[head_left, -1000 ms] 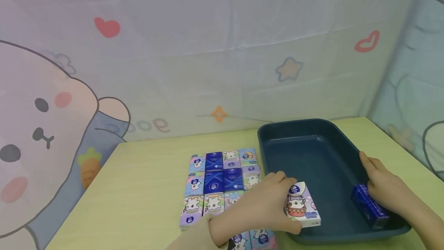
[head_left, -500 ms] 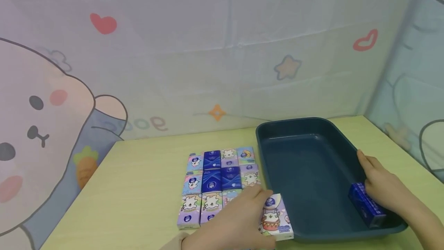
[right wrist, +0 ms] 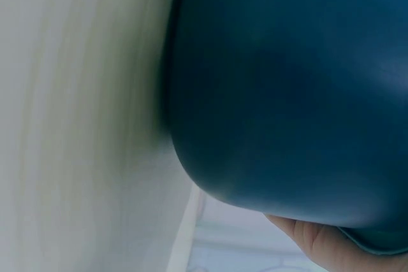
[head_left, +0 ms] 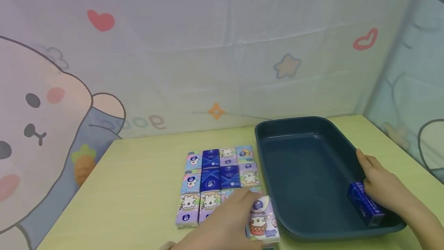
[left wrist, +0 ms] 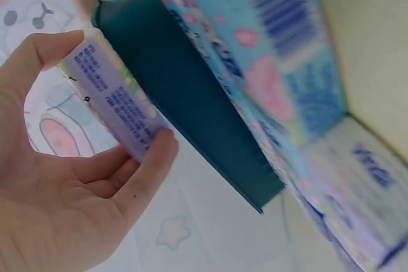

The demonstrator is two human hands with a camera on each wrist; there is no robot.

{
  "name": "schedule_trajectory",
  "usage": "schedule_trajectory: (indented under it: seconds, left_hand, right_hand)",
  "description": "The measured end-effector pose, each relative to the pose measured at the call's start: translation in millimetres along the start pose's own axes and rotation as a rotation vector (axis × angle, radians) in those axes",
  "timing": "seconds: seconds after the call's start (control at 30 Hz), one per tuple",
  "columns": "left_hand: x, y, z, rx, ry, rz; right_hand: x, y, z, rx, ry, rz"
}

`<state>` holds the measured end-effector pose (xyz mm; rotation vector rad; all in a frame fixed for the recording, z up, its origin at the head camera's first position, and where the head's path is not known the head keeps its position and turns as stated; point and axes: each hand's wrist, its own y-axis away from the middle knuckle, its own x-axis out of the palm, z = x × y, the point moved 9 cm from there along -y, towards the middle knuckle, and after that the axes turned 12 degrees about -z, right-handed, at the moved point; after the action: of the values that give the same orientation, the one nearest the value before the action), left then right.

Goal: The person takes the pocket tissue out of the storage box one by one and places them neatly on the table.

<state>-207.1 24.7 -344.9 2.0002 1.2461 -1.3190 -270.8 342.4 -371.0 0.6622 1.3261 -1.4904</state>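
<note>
My left hand point(head_left: 227, 221) pinches a small tissue pack point(head_left: 265, 223), white and purple with a cartoon dog on a drum, above the near right part of a block of tissue packs point(head_left: 210, 178). In the left wrist view, thumb and fingertips hold that pack point(left wrist: 115, 97) by its ends, apart from the blurred packs at right. My right hand point(head_left: 385, 188) grips the right rim of a dark teal tray point(head_left: 312, 235). A blue tissue pack point(head_left: 365, 203) stands on its edge inside the tray beside that hand; the right wrist view shows mostly the tray's outer wall point(right wrist: 287, 106).
The packs lie in rows on a pale yellow-green table point(head_left: 138, 188), close to the tray's left wall. Behind the table hangs a cartoon-print cloth point(head_left: 180, 68), and another cloth point(head_left: 412, 88) closes the right side. My left hand hides the nearest packs.
My left hand has moved left with the tissue pack, from above the tray's near left corner to over the block of packs. My right hand stays on the rim.
</note>
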Motion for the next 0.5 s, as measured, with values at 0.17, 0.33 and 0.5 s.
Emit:
schedule_trajectory:
  seconds: [0.17, 0.33, 0.5]
  left_hand:
    - [-5.5, 11.3, 15.7, -0.047, 0.025, -0.007]
    - [-11.1, 24.0, 28.3, -0.055, -0.026, -0.021]
    - [-14.9, 34.9, 36.6, 0.005, -0.069, -0.075]
  right_hand:
    - [0, -1, 2, -0.012, 0.003, -0.018]
    - [-1, -1, 1, -0.005, 0.003, -0.011]
    - [0, 0, 0, -0.003, 0.004, -0.002]
